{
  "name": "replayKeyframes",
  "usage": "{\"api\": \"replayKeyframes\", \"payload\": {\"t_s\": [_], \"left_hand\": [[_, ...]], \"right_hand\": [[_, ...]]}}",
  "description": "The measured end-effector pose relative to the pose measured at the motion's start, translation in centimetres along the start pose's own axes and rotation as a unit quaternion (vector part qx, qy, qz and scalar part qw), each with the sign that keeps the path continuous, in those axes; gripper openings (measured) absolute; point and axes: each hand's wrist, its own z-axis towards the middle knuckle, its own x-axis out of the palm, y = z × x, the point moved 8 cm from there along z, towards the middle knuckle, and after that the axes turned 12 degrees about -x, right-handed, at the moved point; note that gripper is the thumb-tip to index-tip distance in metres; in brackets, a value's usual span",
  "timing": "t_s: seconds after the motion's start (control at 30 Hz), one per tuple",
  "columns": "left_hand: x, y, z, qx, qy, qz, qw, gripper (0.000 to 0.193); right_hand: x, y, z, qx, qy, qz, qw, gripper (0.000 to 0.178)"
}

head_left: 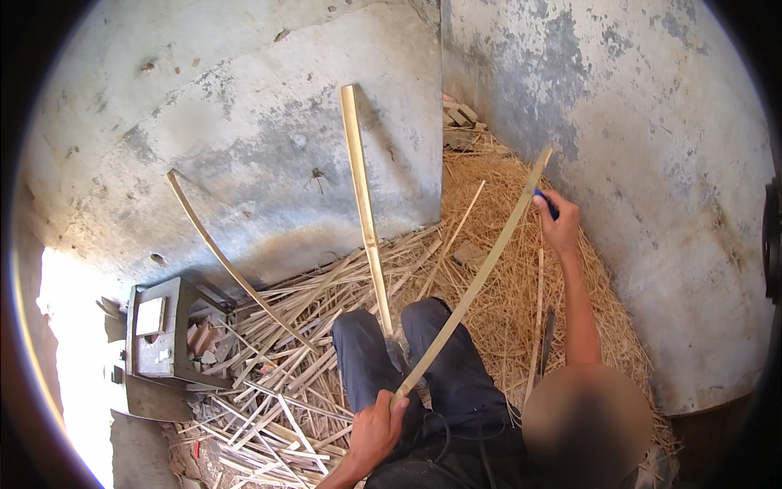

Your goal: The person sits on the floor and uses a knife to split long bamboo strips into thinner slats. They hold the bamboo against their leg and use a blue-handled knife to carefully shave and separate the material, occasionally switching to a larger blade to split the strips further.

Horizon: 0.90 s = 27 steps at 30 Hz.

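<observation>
Landmark for these notes: the tall, pale-yellow split-bamboo length [362,196] leaning on the grey plaster wall [244,138].

Well left of the landmark, we recorded a dark grey box-shaped stand [169,350]; nearer it, a thin, curved tan strip [232,270] against the same wall. Between stand and landmark sprawled a heap of loose pale slats [261,424], so we judged low sweeps leftward likely to snag.

Below the landmark's foot, the left hand [376,428] was closed around the lower end of a long, flat, yellow-green bamboo strip [487,269]. The strip slanted up rightward from there, clear of the landmark, over the dark-trousered knees [358,350].

We judged it light, springy and fairly stiff lengthwise, smooth enough to slip, its edges possibly sharp; the broad faces near either end seemed the safest hold.

Right of the landmark, the right hand [560,220] was curled on a small blue object [547,204] beside the strip's upper part; we could not tell whether its fingers also pinched the strip. Beneath lay brown shavings [513,334]. Farthest right, a mottled wall [660,204] limited outward swing; the freest room appeared above the shavings.
</observation>
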Motion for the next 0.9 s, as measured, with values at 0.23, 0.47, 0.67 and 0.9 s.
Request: {"api": "replayKeyframes", "payload": {"t_s": [0.23,0.47,0.67,0.9], "left_hand": [[-0.2,0.5,0.3,-0.001,0.005,-0.003,1.000,0.030],[0.1,0.8,1.8,-0.027,0.074,-0.123,0.989,0.029],[-1.1,0.9,2.3,-0.017,-0.020,-0.055,0.998,0.031],[-2.1,8.2,0.0,-0.074,0.012,-0.043,0.996,0.029]], "right_hand": [[-0.4,-3.4,3.7,0.000,0.014,-0.051,0.999,0.043],[-0.8,-4.1,4.1,0.017,-0.009,-0.081,0.997,0.046],[-1.0,-5.4,3.2,0.061,-0.045,-0.100,0.992,0.049],[-8.2,-18.7,1.2,0.221,-0.082,-0.134,0.963,0.048]]}}
